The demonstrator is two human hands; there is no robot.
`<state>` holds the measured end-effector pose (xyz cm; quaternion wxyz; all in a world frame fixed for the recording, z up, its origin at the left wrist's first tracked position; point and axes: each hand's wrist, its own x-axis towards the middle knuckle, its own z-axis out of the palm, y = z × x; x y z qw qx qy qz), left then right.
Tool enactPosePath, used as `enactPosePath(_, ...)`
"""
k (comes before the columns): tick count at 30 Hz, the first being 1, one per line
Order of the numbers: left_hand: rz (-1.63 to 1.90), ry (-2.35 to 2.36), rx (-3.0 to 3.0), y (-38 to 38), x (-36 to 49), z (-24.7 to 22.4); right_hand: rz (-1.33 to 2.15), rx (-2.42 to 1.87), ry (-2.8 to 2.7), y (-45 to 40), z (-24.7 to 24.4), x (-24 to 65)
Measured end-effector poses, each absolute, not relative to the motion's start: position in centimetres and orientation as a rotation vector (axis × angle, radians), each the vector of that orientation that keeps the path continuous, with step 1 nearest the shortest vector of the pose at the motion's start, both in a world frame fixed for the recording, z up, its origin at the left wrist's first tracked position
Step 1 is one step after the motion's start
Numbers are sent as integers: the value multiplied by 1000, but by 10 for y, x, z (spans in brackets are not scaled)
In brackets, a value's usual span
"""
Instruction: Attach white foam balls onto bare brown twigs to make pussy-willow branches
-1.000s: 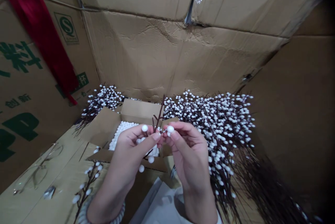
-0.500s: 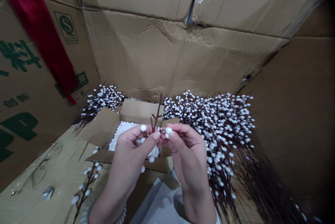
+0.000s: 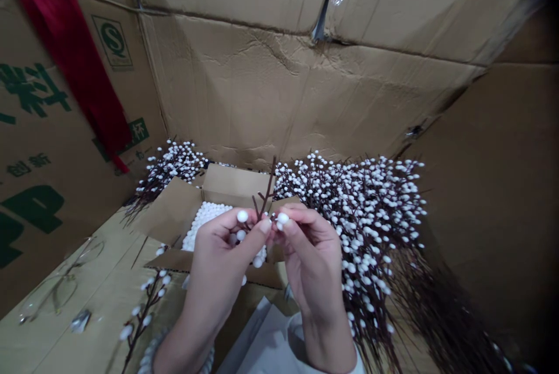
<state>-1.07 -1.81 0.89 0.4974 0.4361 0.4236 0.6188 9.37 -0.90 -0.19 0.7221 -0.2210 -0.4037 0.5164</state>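
Observation:
My left hand [image 3: 219, 266] and my right hand [image 3: 312, 263] meet in front of me, holding a thin brown artificial twig [image 3: 264, 199] with white foam berries. My left fingers grip the twig near a berry [image 3: 242, 217]. My right thumb and fingers pinch another white berry [image 3: 283, 218] on a short stem. The point where the stem meets the twig is hidden by my fingers. Just below my hands, an open cardboard box [image 3: 231, 184] holds many loose white foam balls [image 3: 205, 219].
A large heap of white-berried branches [image 3: 353, 217] lies to the right, with a smaller bunch [image 3: 170, 167] behind the box. A single berry branch [image 3: 144, 307] and eyeglasses [image 3: 56, 289] lie on cardboard at left. Cardboard walls surround everything; a red cloth [image 3: 74, 59] hangs at upper left.
My hands have drawn slightly closer together around the twig, and the view has shifted slightly. The grip on the twig and berry looks unchanged.

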Motion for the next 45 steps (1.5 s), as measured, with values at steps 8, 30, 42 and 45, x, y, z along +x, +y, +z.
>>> enactPosePath(8, 1503, 1009, 1081, -17, -11, 10, 1154, -508, -899, -9, -4, 92)
enactPosePath(30, 1349, 1135, 1333, -20, -10, 13, 552, -839, -1113, -24, 3, 122)
enactPosePath(42, 1304, 1151, 1362, -20, -10, 18, 440, -825, -1433, -22, 3, 125)
enactPosePath(45, 1315, 1152, 1365, -21, -10, 19, 437, -836, -1471, -23, 4, 126)
